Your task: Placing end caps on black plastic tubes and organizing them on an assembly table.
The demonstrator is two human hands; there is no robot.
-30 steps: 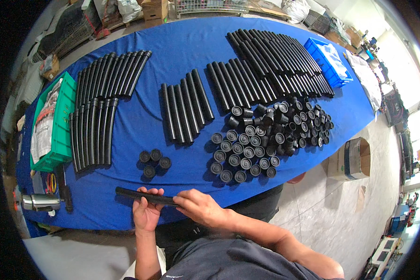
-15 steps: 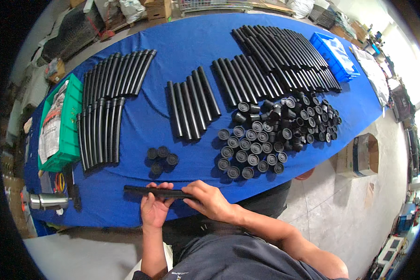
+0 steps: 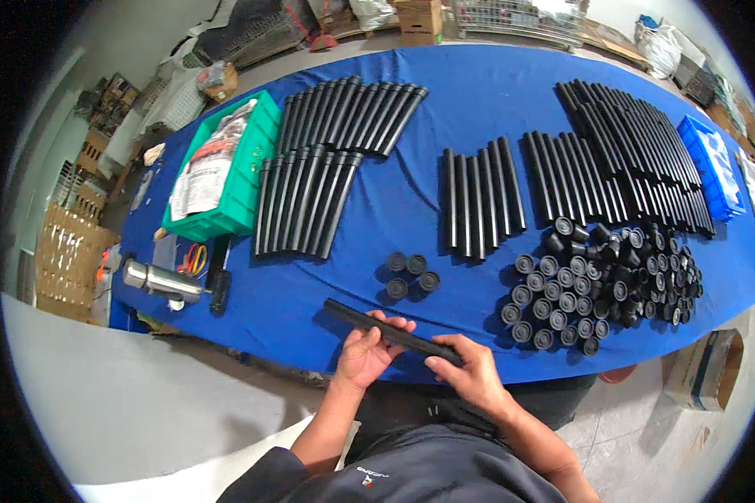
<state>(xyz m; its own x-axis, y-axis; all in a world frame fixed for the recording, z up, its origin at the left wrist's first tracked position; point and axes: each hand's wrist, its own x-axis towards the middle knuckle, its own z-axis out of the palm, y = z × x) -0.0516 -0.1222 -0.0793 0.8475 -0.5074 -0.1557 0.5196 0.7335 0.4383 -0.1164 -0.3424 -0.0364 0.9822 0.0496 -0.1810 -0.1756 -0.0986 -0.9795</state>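
A black tube (image 3: 394, 334) lies across both my hands at the table's near edge, sloping down to the right. My left hand (image 3: 367, 350) holds it near its middle, thumb on the near side and fingertips on the far side. Around its right end closes my right hand (image 3: 471, 373), covering that end from sight. Just beyond the tube, a small cluster of black round caps (image 3: 416, 264) sits on the blue cloth. Several loose black tubes (image 3: 482, 201) lie side by side farther off. At the left, tubes with wider top ends (image 3: 306, 205) rest in two rows.
A big group of black caps (image 3: 566, 300) and stacked tubes (image 3: 637, 142) cover the right side. A green crate (image 3: 264, 126) stands left, a blue crate (image 3: 734, 205) far right. A steel flask (image 3: 161, 282) lies at the near left. A cardboard box (image 3: 705, 369) is on the floor.
The view has swung left, so the table's things appear farther right. Both my hands still hold the same tube, which now slants in the picture instead of lying nearly level.
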